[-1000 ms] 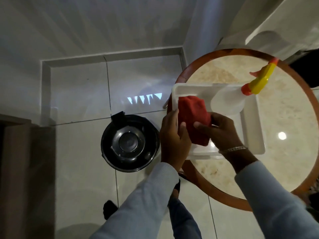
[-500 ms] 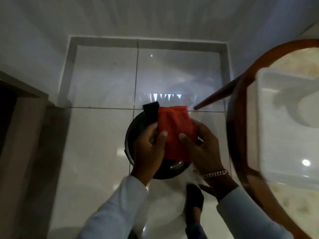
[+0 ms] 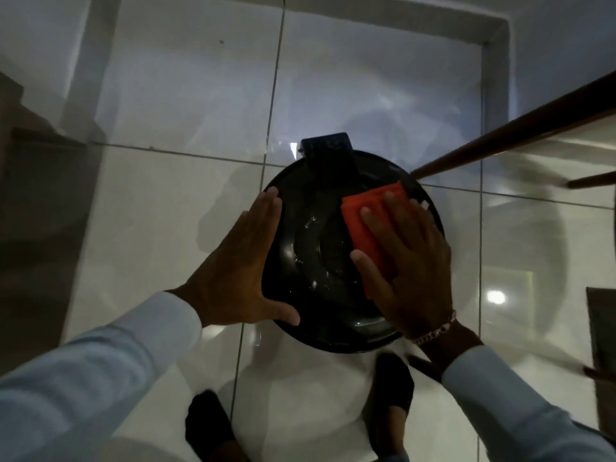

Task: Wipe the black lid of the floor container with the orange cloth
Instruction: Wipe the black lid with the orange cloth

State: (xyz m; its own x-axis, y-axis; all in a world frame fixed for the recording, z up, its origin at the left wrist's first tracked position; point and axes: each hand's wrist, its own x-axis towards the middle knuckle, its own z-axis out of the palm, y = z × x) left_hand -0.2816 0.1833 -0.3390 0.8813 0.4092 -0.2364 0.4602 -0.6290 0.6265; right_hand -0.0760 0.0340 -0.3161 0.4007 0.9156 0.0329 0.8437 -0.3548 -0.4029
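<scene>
Round black lid (image 3: 320, 261) sits on top of the floor container, on glossy white tile floor (image 3: 166, 211), approx center of view. Lid surface is shiny w/ raised rings and a few wet-looking glints near the middle. A black hinge tab (image 3: 328, 155) sticks out at the lid's far edge.

Right hand (image 3: 410, 258) lies flat, palm down, on the lid's right half, fingers spread and pressing the orange cloth (image 3: 366, 225) onto the lid. Not gripping it, just flattened on top. Cloth looks folded, its left strip and far corner showing past the fingers; rest is hidden under the palm. Chain bracelet (image 3: 433, 331) on the right wrist, light sleeve (image 3: 520, 405) behind it.

Left hand (image 3: 240, 268) is open, fingers straight and together, thumb out. Palm edge rests against the lid's left rim, thumb tip on the near-left rim. Holds nothing. Light sleeve on this arm too.

Near edge of view: 2 feet in dark socks (image 3: 393, 388) on the tile, just below the lid. Upper right: a brown wooden table leg (image 3: 500, 141) slants down, its end close to the lid's far-right rim; can't tell if touching. Walls meet in a corner at top, w/ a pale skirting strip along the floor.
</scene>
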